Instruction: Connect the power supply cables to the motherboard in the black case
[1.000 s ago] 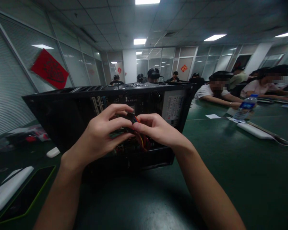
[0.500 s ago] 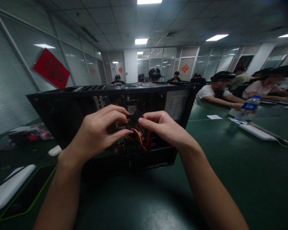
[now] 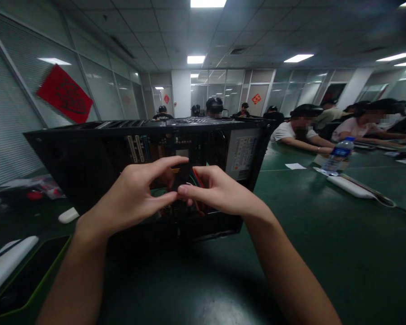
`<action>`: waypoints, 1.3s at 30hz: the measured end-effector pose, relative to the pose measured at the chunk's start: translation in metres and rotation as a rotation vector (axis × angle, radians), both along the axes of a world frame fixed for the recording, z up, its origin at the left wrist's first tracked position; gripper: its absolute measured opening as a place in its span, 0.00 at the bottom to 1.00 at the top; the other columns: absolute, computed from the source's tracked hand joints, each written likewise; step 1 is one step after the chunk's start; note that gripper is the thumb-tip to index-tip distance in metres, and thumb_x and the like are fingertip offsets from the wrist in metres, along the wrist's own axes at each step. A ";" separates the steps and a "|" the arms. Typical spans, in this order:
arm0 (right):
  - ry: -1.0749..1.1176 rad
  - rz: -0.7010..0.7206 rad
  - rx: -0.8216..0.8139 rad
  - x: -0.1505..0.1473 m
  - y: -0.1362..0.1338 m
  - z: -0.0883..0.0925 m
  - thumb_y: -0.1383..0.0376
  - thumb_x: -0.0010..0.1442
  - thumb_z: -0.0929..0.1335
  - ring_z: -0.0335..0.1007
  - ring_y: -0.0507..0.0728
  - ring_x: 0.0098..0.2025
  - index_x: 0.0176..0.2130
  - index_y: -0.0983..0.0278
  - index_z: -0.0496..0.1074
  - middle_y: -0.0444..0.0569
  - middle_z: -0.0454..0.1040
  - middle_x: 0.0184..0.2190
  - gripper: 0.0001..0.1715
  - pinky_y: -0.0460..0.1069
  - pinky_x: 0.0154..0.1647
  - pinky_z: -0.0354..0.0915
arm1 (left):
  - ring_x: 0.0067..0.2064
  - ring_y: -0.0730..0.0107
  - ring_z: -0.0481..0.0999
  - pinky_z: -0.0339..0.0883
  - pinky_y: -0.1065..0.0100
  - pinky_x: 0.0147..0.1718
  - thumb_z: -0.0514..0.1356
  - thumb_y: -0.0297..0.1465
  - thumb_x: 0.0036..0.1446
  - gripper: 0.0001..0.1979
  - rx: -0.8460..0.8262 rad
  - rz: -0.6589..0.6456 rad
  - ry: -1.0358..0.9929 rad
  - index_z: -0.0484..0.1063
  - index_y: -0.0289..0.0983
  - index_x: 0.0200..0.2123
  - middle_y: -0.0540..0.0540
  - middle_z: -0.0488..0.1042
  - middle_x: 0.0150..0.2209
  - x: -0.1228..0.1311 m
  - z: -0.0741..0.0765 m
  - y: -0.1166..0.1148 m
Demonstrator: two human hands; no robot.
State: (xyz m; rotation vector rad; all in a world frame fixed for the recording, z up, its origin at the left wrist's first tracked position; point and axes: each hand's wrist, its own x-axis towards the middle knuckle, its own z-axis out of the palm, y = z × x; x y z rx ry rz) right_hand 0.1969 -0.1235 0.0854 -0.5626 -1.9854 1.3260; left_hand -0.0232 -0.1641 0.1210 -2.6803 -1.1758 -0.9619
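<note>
A black computer case (image 3: 135,228) stands on the green table with its open side facing me. In front of its opening, my left hand (image 3: 131,187) and my right hand (image 3: 216,187) meet around a dark connector (image 3: 182,175). Thumb and fingers of my left hand close on its left side; my right thumb and fingers grip it from the right. Coloured wires (image 3: 196,177) run beside my right fingers. Behind them sit the power supply (image 3: 242,153) and a fan (image 3: 218,146). My fingers hide part of the connector.
A phone-like dark object with a green edge (image 3: 50,266) and a white object (image 3: 11,262) lie at left. On the right are a water bottle (image 3: 338,155), a white case (image 3: 350,186) and a paper (image 3: 295,166). Several people sit farther back.
Both hands have moved slightly down and left, and the connector between them has turned. The yellow wires that hung below it are now mostly hidden. The view has shifted a little.
</note>
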 end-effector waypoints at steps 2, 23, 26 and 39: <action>-0.013 0.025 -0.004 0.000 -0.002 0.000 0.45 0.60 0.76 0.65 0.49 0.25 0.41 0.65 0.72 0.42 0.72 0.28 0.27 0.43 0.22 0.60 | 0.36 0.70 0.80 0.73 0.73 0.40 0.64 0.36 0.62 0.28 -0.014 -0.013 0.010 0.73 0.37 0.64 0.48 0.81 0.37 0.000 0.001 -0.001; 0.055 0.168 -0.061 -0.010 -0.022 0.007 0.68 0.57 0.70 0.71 0.50 0.31 0.35 0.64 0.70 0.40 0.72 0.29 0.04 0.45 0.33 0.70 | 0.44 0.61 0.84 0.78 0.66 0.45 0.71 0.38 0.57 0.22 0.150 -0.255 0.011 0.77 0.41 0.54 0.44 0.84 0.47 -0.004 -0.001 0.003; 0.062 0.194 -0.104 -0.008 -0.024 0.010 0.67 0.55 0.71 0.69 0.50 0.29 0.35 0.64 0.69 0.39 0.71 0.28 0.07 0.44 0.31 0.68 | 0.42 0.62 0.83 0.78 0.66 0.44 0.72 0.41 0.57 0.23 0.191 -0.265 -0.008 0.76 0.41 0.53 0.43 0.83 0.46 0.000 -0.001 0.002; 0.012 0.133 -0.058 -0.005 -0.023 0.008 0.65 0.55 0.71 0.69 0.50 0.30 0.33 0.65 0.70 0.39 0.70 0.28 0.07 0.44 0.32 0.65 | 0.41 0.64 0.82 0.77 0.67 0.42 0.71 0.40 0.58 0.21 0.261 -0.301 -0.002 0.76 0.40 0.52 0.44 0.83 0.44 0.003 -0.004 0.005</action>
